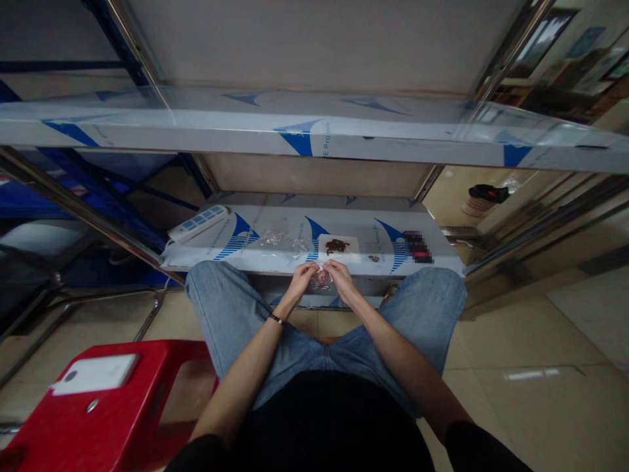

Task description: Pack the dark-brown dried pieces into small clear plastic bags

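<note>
Both of my hands meet in front of the lower metal shelf (275,261), above the gap between my knees. My left hand (305,272), with a bead bracelet on its wrist, pinches one side of a small clear plastic bag (322,280). Its other side is pinched by my right hand (337,270). Something reddish shows in the bag, too small to name. Just beyond my fingers a white tray (352,244) holds a pile of small dark brown pieces (337,246). Crumpled clear plastic bags (278,241) lie to the left of the tray.
A white power strip (200,223) lies at the shelf's left end. A few small bits (374,258) and a blurred-out dark and red item (419,247) are to the right. The upper shelf (246,134) crosses ahead. A red stool (113,419) carries a white box-like device (95,373).
</note>
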Available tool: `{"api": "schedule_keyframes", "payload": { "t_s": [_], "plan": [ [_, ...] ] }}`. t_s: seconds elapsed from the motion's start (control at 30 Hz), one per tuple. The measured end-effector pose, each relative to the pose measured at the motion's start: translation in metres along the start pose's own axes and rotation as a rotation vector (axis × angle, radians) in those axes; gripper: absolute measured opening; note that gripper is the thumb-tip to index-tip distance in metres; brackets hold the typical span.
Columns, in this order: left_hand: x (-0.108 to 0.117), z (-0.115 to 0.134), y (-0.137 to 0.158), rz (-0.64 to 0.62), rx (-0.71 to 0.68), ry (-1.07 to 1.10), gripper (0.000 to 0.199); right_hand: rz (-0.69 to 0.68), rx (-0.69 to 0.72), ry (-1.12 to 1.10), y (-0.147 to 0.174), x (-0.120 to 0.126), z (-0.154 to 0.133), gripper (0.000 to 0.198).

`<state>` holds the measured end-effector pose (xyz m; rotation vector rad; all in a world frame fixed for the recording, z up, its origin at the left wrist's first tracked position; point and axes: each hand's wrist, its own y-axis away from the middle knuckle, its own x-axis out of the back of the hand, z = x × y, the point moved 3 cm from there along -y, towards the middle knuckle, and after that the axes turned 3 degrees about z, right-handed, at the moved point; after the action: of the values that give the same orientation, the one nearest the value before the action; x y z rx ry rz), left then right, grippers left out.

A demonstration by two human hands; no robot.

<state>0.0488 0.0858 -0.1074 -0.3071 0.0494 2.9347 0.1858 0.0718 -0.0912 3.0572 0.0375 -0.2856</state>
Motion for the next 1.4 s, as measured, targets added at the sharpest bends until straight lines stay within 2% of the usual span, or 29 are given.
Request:
{"api": "schedule_keyframes", "payload": {
  "t_s": [0.27, 0.47, 0.73, 0.97, 1.07, 1.2, 1.4],
  "plan": [
    [-0.0019, -0.0005, 0.0001, -0.011, 0.059, 0.086, 0.025, 0.034, 0.029, -0.01, 0.0014, -0.0005, 0.0017, 0.031],
    [-0.0018, 0.0026, 0.0018, -0.101, 0.015, 0.027, 0.029, -0.06, 0.051, 0.009, 0.0003, -0.0037, 0.0038, 0.034],
    [0.0002, 0.0004, 0.0048, -0.117, 0.04, 0.028, 0.029, -0.076, 0.031, -0.041, -0.0002, -0.0057, 0.0072, 0.033],
    [0.0009, -0.0028, 0.0025, 0.027, 0.079, 0.182, 0.031, -0.016, 0.053, -0.108, -0.0034, -0.0066, 0.0037, 0.033],
    [-0.0001, -0.0022, 0.0021, -0.002, 0.071, 0.231, 0.031, -0.052, 0.058, -0.119, -0.0048, -0.0062, 0.0025, 0.032],
    [-0.0016, -0.0024, 0.0035, -0.023, 0.03, 0.175, 0.032, -0.079, 0.03, -0.151, -0.0041, -0.0054, 0.0006, 0.032],
    [0.0007, 0.0028, 0.0046, 0.049, 0.028, 0.195, 0.028, -0.077, 0.016, -0.103, -0.0057, -0.0056, 0.002, 0.033]
  ]
}}
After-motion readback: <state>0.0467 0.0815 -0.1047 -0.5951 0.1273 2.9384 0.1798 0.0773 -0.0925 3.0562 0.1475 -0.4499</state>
